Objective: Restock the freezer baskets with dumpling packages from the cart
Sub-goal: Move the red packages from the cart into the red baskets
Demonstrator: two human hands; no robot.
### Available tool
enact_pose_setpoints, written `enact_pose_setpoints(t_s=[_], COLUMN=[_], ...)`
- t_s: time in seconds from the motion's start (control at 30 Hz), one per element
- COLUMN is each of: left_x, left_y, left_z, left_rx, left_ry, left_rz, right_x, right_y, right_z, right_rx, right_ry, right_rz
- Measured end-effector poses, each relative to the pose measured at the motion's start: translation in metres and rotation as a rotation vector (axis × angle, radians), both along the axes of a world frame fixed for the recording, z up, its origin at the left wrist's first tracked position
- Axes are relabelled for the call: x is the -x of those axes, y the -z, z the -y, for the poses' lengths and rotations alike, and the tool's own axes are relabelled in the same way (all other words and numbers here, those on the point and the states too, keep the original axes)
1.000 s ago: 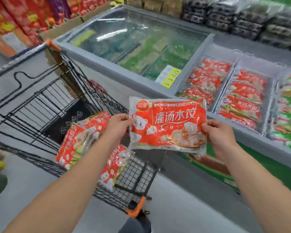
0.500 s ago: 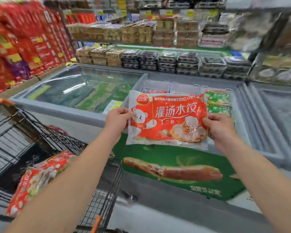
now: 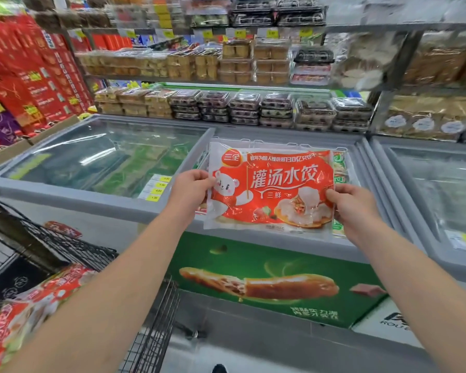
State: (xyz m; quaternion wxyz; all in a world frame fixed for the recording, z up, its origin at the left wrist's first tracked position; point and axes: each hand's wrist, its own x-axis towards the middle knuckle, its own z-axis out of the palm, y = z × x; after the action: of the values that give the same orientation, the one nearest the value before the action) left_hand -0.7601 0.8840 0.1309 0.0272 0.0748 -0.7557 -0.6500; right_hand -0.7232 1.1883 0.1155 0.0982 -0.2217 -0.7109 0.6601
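Over open chest freezer (image 3: 285, 239): red dumpling package (image 3: 272, 189) pinched between left hand (image 3: 191, 191) and right hand (image 3: 353, 208), unplaced; more waiting in cart (image 3: 73, 251).

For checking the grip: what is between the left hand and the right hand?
In the head view, only the red dumpling package spans between them: the left hand grips its left edge, the right hand its right edge.

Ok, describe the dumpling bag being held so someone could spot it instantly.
Find the grey chest freezer under the shelves; above its open section, the left hand and right hand pinch the side edges of the dumpling bag. It is red with a white cartoon bear, unlike the green packs behind it.
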Motion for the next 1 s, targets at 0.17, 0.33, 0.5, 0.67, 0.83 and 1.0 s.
enact_pose_setpoints(t_s=[0.17,0.33,0.5,0.67,0.83,1.0], left_x=[0.055,0.104,0.141,0.171,0.205,0.250], left_y=[0.017,0.051,0.091,0.132,0.157,0.181], left_z=[0.006,0.020,0.028,0.024,0.002,-0.024], left_rx=[0.031,0.063,0.072,0.080,0.071,0.117], left_ry=[0.035,0.065,0.095,0.124,0.104,0.085], left_rz=[0.041,0.170,0.329,0.428,0.517,0.584], right_x=[0.052,0.092,0.122,0.142,0.180,0.232], right_y=[0.024,0.064,0.104,0.138,0.171,0.208], right_z=[0.006,0.022,0.032,0.025,0.007,-0.024], right_rx=[-0.008,0.008,-0.020,0.012,0.058,0.078], right_ry=[0.025,0.054,0.057,0.068,0.076,0.050], right_rz=[0.039,0.148,0.263,0.395,0.479,0.543])
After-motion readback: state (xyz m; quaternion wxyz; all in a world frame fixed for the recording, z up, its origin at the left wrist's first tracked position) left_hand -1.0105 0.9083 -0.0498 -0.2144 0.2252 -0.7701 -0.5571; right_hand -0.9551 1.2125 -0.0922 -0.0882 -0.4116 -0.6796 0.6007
